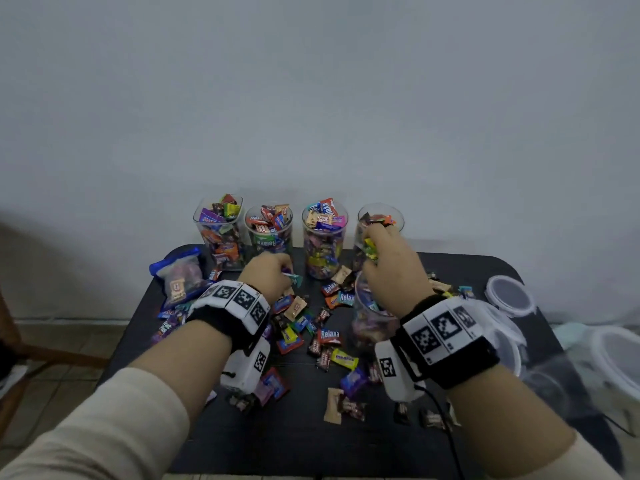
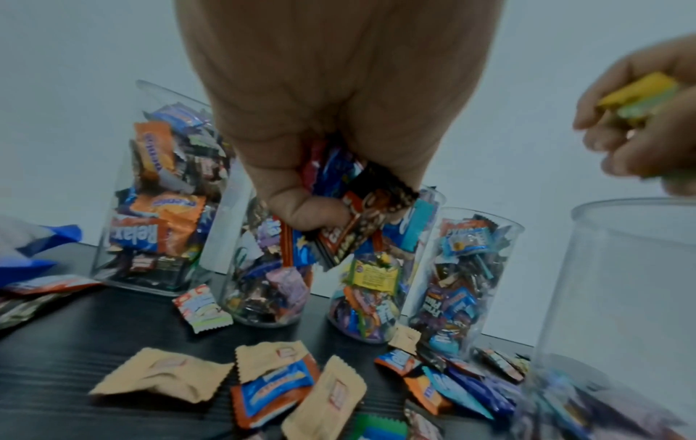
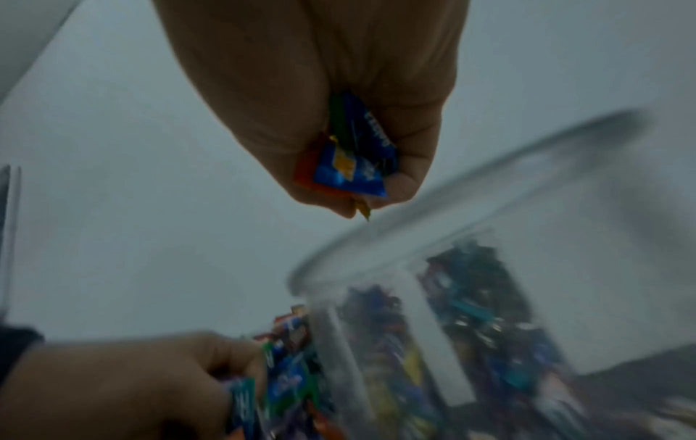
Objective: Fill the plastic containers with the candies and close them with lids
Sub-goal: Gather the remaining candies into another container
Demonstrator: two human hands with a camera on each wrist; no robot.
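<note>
Currently the person is working over a black table point(image 1: 207, 441) against a pale wall. The left hand point(image 1: 268, 273) is curling its fingers round a bunch of wrapped candies point(image 2: 350, 214), held above the loose candies point(image 1: 311, 337) that are lying scattered across the table middle. The right hand point(image 1: 393, 268) is also gripping a fistful of candies point(image 3: 350, 157), blue, red and yellow wrappers sticking out of the fist, and it is hovering over the mouth of a clear near container point(image 1: 372, 320) that is standing just in front of the back row and is already partly filled; its rim is looking blurred in the right wrist view. Four more clear containers are standing in a row at the far edge by the wall: the first container point(image 1: 221, 233) squarish and full, the second container point(image 1: 269, 230) and third container point(image 1: 323, 237) round and heaped, the fourth container point(image 1: 394, 216) partly hidden behind the right hand. None of these is wearing a lid. The lids point(image 1: 510, 296) are lying at the right end of the table, well apart from the row. A blue-topped zip bag point(image 1: 180, 275) with some candy inside is lying at the back left corner. Both wrists are wearing marker-patterned bands.
</note>
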